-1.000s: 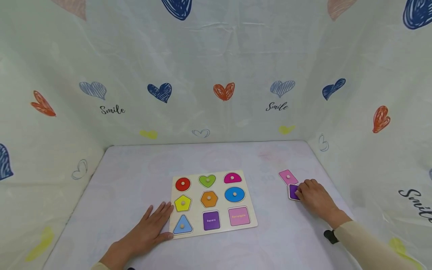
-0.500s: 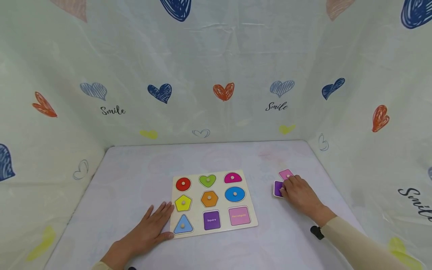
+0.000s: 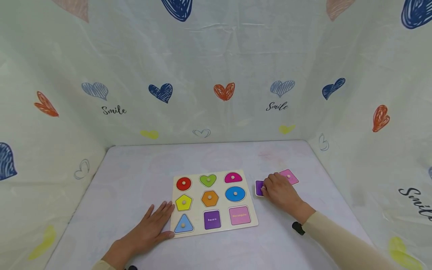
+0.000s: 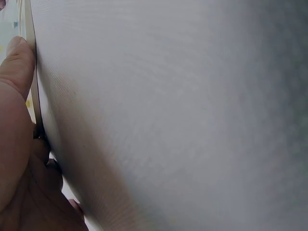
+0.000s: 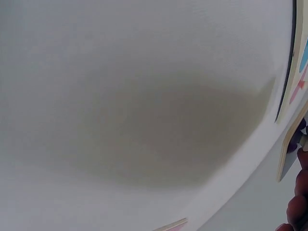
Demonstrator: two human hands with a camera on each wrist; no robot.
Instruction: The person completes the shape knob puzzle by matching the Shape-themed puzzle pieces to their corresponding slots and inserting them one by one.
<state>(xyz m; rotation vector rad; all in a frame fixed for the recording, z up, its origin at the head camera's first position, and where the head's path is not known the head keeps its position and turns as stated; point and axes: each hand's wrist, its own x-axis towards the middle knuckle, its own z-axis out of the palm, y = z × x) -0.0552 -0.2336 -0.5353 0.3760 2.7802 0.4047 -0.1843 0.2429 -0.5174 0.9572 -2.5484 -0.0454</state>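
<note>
My right hand [image 3: 283, 193] pinches a purple square puzzle piece [image 3: 259, 188] by its knob, just right of the wooden shape board [image 3: 195, 221]. In the right wrist view, the piece [image 5: 285, 151] is raised off the table beside the board's edge, with curled fingers [image 5: 301, 185] at its knob. My left hand [image 3: 145, 234] lies with fingers extended, fingertips and thumb at the board's left edge. The board's bottom row has a purple recess labelled Square [image 3: 212, 219] and a pink recess labelled Rectangular [image 3: 240, 215].
A pink rectangular puzzle piece [image 3: 290, 177] lies behind my right hand, partly covered by it. Several knobbed shapes sit in the board, among them a red circle [image 3: 179, 183], a blue oval [image 3: 231, 194] and a blue triangle [image 3: 183, 228]. A heart-print sheet [image 3: 222, 116] hangs around the table.
My right hand has moved left with the purple square piece, from beside the pink piece to near the board's right edge. The left hand has stayed at the board.
</note>
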